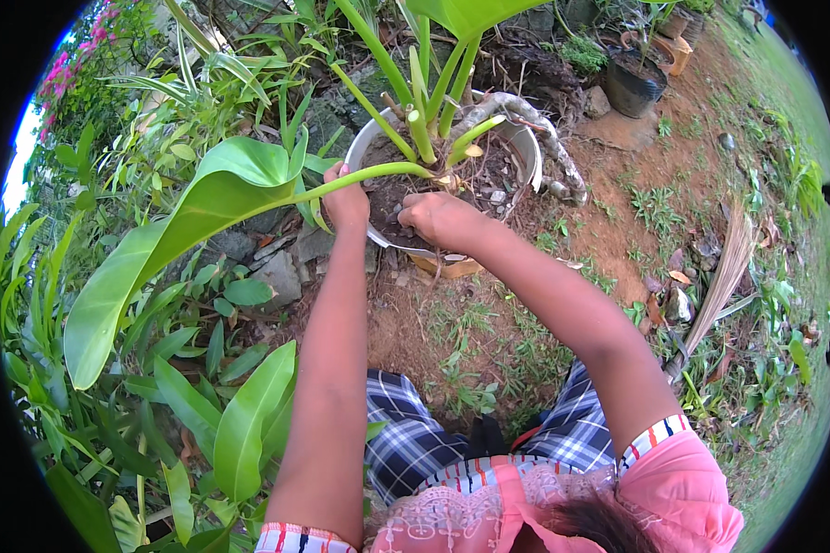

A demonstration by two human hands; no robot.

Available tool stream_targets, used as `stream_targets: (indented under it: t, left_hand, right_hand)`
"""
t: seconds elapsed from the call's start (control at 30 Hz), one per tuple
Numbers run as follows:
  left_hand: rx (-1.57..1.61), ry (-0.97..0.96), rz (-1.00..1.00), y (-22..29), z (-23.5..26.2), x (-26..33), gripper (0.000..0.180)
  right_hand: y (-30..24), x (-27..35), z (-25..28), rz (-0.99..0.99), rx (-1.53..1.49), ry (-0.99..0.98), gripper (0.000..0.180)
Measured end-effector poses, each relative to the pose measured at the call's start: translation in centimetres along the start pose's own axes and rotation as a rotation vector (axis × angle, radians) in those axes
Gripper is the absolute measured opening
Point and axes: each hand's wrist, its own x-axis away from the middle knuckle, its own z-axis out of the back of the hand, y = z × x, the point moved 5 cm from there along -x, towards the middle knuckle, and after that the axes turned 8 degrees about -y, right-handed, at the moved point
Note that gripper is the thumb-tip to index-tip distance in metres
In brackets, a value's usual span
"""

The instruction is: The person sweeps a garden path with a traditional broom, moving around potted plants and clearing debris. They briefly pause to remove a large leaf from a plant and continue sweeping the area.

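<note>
A round white pot (364, 138) stands on the ground before me, with dark soil (385, 198) and small stones inside. From it grows a large leafy plant with thick green stalks (421, 138), some cut short. One broad leaf (189, 217) arches out to the left on a long stalk. My left hand (346, 201) is closed on the pot's left rim, its fingers partly hidden by that stalk. Over the soil, near the front of the pot, my right hand (438, 219) is closed with its fingers curled down. Whatever its fingertips hold is hidden.
A thick, pale, bent stem (563, 166) hangs over the pot's right side. Rocks (281, 276) and dense green plants (240, 415) crowd the left. A straw broom (724, 276) lies on the right, and a black pot (634, 83) stands beyond on bare earth.
</note>
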Motion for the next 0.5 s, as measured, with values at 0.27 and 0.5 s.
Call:
stream_targets:
  t: [0.27, 0.5]
  left_hand:
    - [0.024, -0.031, 0.021, 0.1, 0.0, 0.1, 0.028]
    - [-0.054, 0.001, 0.039, -0.3, -0.1, -0.3, 0.03]
  right_hand:
    - [1.8, 10.2, 3.7, -0.241, -0.582, 0.496, 0.006]
    - [9.7, 25.0, -2.1, -0.929, -0.6, 0.044, 0.051]
